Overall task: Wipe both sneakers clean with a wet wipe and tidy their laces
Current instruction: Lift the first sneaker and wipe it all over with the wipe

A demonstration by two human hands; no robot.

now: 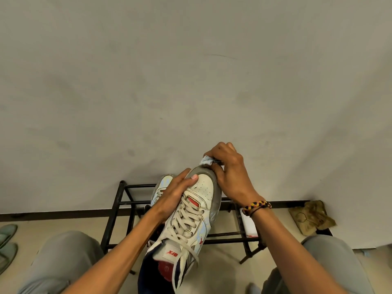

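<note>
White leather sneaker (191, 211) — red tongue label showing inverted lettering, unreadable; left hand (174, 194) is gripping its side, right hand (231, 172) is pinching a wet wipe (207, 160) at the toe.

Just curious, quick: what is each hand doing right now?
Left hand: grips the sneaker.
Right hand: pinches the wet wipe at the toe.

Second white sneaker on the black metal rack (161, 188): mostly hidden behind my left hand (172, 197) and the held shoe. Crumpled pale wet wipe (207, 160): only a corner shows under my right hand (230, 177). Green slippers (7, 240) cut off at left edge. White packet (249, 225) half behind my wrist.
</note>
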